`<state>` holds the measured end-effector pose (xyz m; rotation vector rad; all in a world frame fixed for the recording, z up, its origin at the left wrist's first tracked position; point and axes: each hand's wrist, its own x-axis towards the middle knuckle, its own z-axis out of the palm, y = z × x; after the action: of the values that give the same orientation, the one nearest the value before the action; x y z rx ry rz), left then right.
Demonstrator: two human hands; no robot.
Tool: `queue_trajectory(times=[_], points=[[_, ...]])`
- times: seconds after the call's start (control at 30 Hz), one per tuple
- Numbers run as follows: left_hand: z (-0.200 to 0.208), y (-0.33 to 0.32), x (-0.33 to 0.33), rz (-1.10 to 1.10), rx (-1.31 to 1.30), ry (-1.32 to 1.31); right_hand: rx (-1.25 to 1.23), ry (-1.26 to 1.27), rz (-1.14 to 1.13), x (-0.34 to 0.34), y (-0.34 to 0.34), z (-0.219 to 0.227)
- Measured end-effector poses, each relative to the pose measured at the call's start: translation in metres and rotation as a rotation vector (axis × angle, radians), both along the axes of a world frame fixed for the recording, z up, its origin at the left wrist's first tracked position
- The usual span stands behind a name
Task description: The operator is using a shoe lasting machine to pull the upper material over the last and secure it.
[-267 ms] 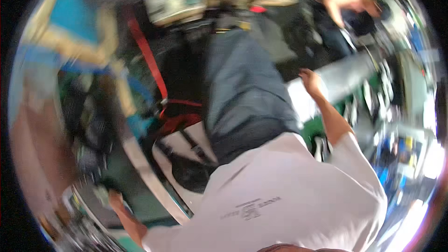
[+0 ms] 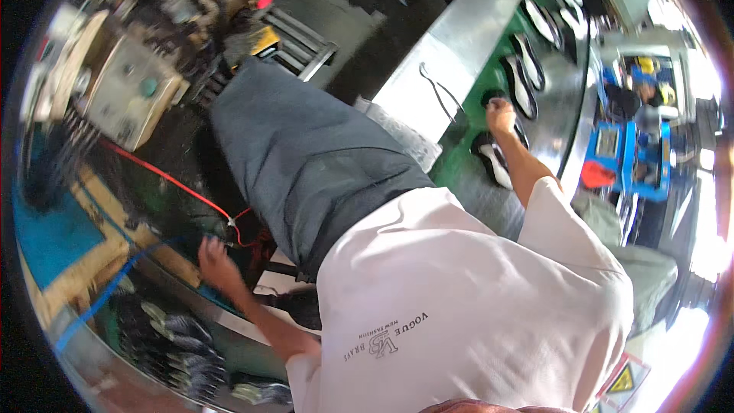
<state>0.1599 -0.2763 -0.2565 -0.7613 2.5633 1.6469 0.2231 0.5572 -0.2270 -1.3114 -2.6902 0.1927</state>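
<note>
Person sitting, dark grey cloth covering the lap; right hand is resting over the shoe side, its fingers touching or nearly touching a small black item; cannot tell whether that grip is clamping on it; the black item is lying at the fingertips, just beside a black-and-white pair of shoes; another black-and-white shoe is sitting below the hand, near the wrist; a thin dark tool with two legs is lying on the bright metal worktop, left of the hand; left hand is hanging low beside the lap, near a red cord; blur is hiding its fingers, so cannot tell whether that grip is standing apart or together; dark shoes are crowding the lower left; a blue hose is running above them; a metal box is standing upper left.
</note>
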Motion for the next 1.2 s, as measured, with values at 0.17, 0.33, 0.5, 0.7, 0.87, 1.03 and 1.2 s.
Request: queue_trajectory(times=[0.17,0.33,0.5,0.7,0.87,1.03,1.2], points=[[0.083,0.259,-0.168,-0.539,-0.155,0.300,-0.078,-0.254,-0.450,0.178,0.046,0.003],[0.097,0.367,-0.191,-0.814,0.208,0.171,-0.238,-0.426,-0.266,0.300,0.038,-0.023],[0.099,0.370,-0.182,-1.055,-0.173,0.247,-0.353,-0.557,-0.268,0.206,0.006,-0.014],[0.085,0.429,-0.178,-1.006,0.093,0.153,-0.598,-0.056,-0.464,0.211,-0.056,-0.044],[0.088,0.475,-0.159,-1.187,0.297,0.134,-0.731,0.185,-0.652,0.179,-0.079,-0.030],[0.122,0.482,-0.170,-1.240,0.427,0.144,-0.919,0.322,-0.270,0.066,-0.128,0.055],[0.194,0.465,-0.198,-1.318,0.078,0.603,-0.925,0.275,0.325,-0.043,-0.184,0.113]])
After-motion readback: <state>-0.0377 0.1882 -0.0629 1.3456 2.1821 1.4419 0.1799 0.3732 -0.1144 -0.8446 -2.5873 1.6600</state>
